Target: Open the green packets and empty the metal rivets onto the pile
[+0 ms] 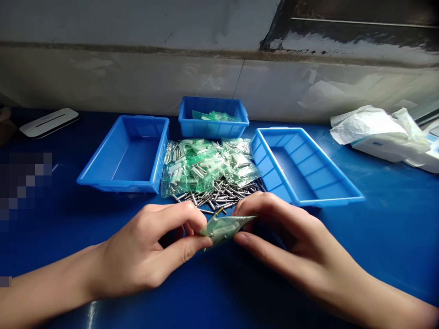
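Between my two hands is a small green-tinted clear plastic bag with pale pieces inside, likely wall plugs. My left hand pinches its left edge between thumb and forefinger. At the bag's right side, my right hand curls its thumb and fingers around the corner; the exact contact there is partly hidden. Just beyond my fingertips lies a loose pile of metal screws. Behind the screws, several similar filled bags are heaped on the blue table.
Blue bins stand around the heap: a left bin, a back bin with green bags in it, and a right bin. A white flat device lies far left. Crumpled white plastic sits at right. A wall closes the back.
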Demonstrator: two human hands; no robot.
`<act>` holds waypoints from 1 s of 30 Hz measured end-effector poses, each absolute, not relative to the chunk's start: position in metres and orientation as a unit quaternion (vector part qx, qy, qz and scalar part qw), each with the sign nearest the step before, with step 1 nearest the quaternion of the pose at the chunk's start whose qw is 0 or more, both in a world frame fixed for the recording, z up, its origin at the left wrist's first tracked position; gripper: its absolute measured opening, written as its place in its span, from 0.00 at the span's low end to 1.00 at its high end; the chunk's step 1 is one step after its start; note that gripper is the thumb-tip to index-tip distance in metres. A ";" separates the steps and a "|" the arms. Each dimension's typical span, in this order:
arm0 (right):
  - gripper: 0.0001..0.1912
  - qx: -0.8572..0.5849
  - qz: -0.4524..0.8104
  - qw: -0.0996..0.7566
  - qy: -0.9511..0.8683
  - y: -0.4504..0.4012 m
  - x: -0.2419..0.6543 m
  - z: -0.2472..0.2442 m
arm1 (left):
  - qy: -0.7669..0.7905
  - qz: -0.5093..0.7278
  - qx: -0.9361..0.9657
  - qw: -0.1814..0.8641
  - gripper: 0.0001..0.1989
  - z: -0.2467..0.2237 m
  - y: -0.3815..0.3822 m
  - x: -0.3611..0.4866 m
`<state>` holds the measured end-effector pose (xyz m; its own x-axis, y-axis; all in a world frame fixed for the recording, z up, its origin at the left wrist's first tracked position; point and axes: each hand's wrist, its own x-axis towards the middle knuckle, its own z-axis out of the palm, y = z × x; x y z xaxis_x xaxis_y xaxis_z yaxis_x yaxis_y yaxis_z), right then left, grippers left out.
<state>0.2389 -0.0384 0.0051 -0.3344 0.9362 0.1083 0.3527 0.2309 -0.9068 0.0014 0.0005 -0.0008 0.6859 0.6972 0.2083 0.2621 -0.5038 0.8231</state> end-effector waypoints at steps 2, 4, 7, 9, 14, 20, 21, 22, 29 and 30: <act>0.04 -0.463 0.470 0.333 -0.673 -0.035 0.239 0.008 | 0.288 0.275 0.824 0.403 0.07 -0.001 0.000 0.001; 0.03 -0.463 0.509 0.328 -0.647 -0.033 0.239 0.010 | 0.288 0.283 0.824 0.397 0.07 -0.002 0.000 0.001; 0.04 -0.452 0.490 0.338 -0.665 -0.034 0.240 0.011 | 0.274 0.289 0.824 0.402 0.07 -0.004 0.001 0.002; 0.05 -0.437 0.469 0.331 -0.693 -0.035 0.240 0.010 | 0.270 0.279 0.827 0.407 0.07 -0.005 0.001 0.002; 0.05 -0.431 0.459 0.293 -0.720 -0.035 0.241 0.008 | 0.273 0.254 0.837 0.400 0.07 -0.006 0.001 0.001; 0.09 -0.423 0.440 0.340 -0.716 -0.034 0.238 0.008 | 0.281 0.265 0.822 0.418 0.06 -0.006 -0.001 0.000; 0.09 -0.422 0.440 0.345 -0.714 -0.033 0.238 0.007 | 0.286 0.263 0.818 0.424 0.06 -0.005 -0.001 0.001; 0.08 -0.420 0.439 0.347 -0.714 -0.033 0.238 0.007 | 0.293 0.257 0.814 0.431 0.05 -0.005 0.000 0.001; 0.10 -0.409 0.375 0.361 -0.749 -0.037 0.239 0.002 | 0.278 0.234 0.820 0.442 0.14 -0.007 0.003 0.003; 0.11 -0.406 0.365 0.363 -0.755 -0.037 0.239 0.002 | 0.271 0.241 0.822 0.439 0.15 -0.008 0.002 0.003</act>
<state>0.2387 -0.0374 0.0022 -0.4072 0.8779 0.2521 0.3469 0.4040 -0.8464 0.0027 0.0025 -0.0076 0.7363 0.6578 0.1585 0.2335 -0.4668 0.8530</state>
